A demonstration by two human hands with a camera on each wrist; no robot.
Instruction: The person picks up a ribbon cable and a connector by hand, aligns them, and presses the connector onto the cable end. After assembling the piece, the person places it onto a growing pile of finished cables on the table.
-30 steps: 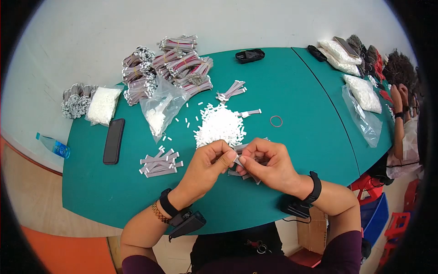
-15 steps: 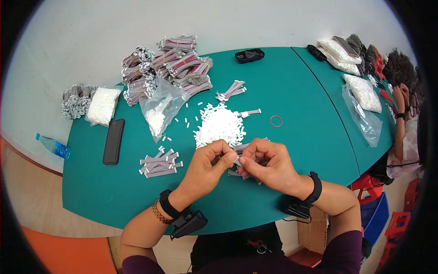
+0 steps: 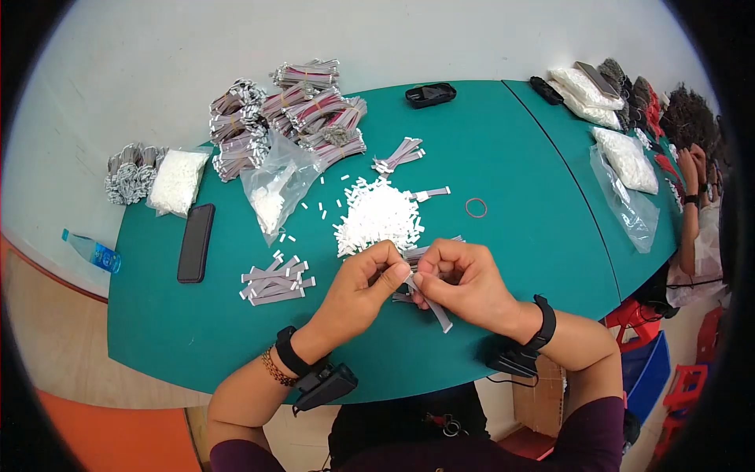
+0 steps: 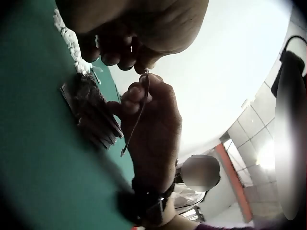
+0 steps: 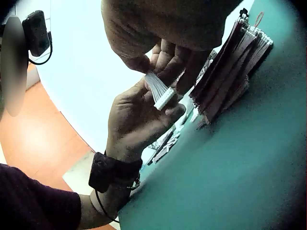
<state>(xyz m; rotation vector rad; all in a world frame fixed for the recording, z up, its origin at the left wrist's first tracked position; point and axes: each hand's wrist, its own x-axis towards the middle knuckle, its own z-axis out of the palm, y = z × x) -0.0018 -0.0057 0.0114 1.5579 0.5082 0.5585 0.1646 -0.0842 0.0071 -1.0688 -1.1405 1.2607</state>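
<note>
Head: left hand (image 3: 358, 287) and right hand (image 3: 472, 287) pinch a grey ribbon cable (image 3: 440, 315) over the counter (image 3: 543, 212), its tail slanting toward the near edge, nearer the right. Left wrist: it trails from meeting fingertips. Right wrist: white connector (image 5: 164, 98) shows.

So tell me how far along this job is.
Partway, it seems. The small heap of cables set apart to the left looks done, though I can't confirm it. In hand is one cable, pinched near one end by the left hand and right hand. Likely left: the cable stack under the hands and the big pile of loose white pieces.
</note>
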